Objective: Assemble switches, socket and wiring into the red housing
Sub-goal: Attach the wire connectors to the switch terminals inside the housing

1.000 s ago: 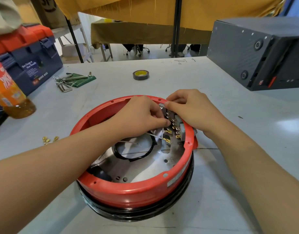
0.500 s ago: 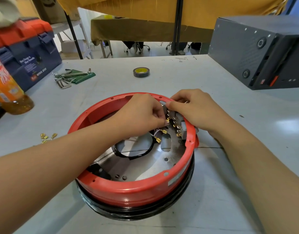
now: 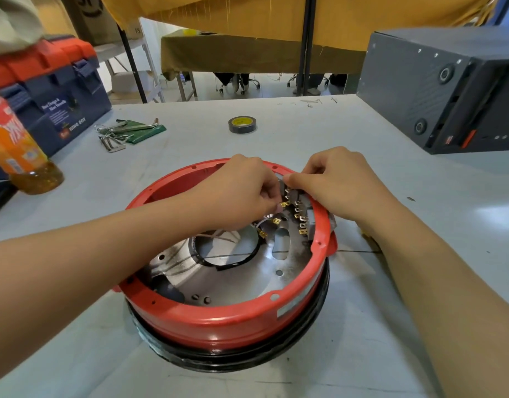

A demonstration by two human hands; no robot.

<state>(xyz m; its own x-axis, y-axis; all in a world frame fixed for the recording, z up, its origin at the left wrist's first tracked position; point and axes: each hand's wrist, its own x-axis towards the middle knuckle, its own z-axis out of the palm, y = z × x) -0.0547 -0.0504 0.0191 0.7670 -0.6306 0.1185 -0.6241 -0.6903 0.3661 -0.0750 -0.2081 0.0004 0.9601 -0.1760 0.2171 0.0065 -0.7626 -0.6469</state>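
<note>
Leftmost, an orange bottle (image 3: pixel 16 150) stands on our table (image 3: pixel 391 225). Centrally, the red housing (image 3: pixel 219 320) rests there; our left hand (image 3: pixel 241 193) pinches a brass wire terminal (image 3: pixel 283 204) inside its far rim, while our right hand (image 3: pixel 339 182) grips the grey switches (image 3: pixel 305 202) seated there.

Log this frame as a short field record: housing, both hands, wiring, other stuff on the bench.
housing: red housing, round, open side up, on grey table
left hand: left hand inside the rim, fingertips pinching a brass wire terminal
right hand: right hand curled over the far-right rim, gripping the switch block
wiring: loose terminals lie unconnected inside
bench: tape roll, hex keys, toolbox, orange bottle, dark speaker box
</note>
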